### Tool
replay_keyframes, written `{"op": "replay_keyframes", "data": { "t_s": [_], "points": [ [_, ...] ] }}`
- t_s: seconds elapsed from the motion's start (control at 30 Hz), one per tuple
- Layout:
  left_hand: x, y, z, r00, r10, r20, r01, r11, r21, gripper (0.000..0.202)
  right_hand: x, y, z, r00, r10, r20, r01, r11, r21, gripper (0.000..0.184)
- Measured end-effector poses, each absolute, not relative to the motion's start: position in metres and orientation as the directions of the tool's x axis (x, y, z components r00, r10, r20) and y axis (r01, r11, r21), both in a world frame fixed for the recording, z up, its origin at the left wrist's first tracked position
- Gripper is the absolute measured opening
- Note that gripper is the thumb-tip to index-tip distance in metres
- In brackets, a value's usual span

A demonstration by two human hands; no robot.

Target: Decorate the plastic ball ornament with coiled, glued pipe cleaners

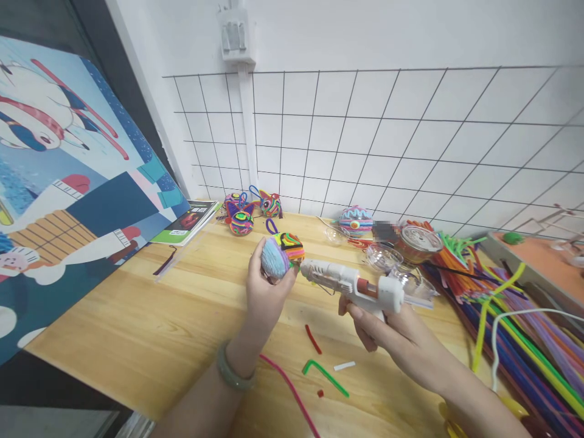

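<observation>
My left hand (263, 295) is closed around a small ball wrapped in pale blue and purple pipe cleaner (274, 258), held up over the wooden table (159, 316). My right hand (381, 325) grips a white hot glue gun (353, 285) by its handle. The gun's nozzle points left and sits right at the ball's side. Just behind the ball stands a multicoloured striped ball (292, 245) with a purple loop.
Several finished striped balls (241, 218) lie at the back by the wire grid wall. A heap of coloured pipe cleaners (511, 316) and clear plastic half-shells (383, 257) fill the right side. Short cut pieces (325, 374) lie near my wrists. A booklet (187, 222) lies far left.
</observation>
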State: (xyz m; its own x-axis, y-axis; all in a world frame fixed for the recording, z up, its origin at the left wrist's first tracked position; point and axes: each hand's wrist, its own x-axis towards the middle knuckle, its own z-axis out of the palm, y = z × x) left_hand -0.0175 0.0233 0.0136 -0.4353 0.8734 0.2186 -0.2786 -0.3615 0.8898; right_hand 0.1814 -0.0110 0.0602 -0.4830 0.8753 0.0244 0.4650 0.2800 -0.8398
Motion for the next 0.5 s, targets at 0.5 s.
{"op": "replay_keyframes", "data": {
  "t_s": [0.5],
  "points": [
    [-0.0166, 0.0234, 0.0139, -0.435, 0.873, 0.222, -0.287, -0.368, 0.884, 0.082, 0.1807, -0.0120, 0.0623, -0.476, 0.879, 0.042, 0.476, 0.297, -0.828, 0.036]
  ]
}}
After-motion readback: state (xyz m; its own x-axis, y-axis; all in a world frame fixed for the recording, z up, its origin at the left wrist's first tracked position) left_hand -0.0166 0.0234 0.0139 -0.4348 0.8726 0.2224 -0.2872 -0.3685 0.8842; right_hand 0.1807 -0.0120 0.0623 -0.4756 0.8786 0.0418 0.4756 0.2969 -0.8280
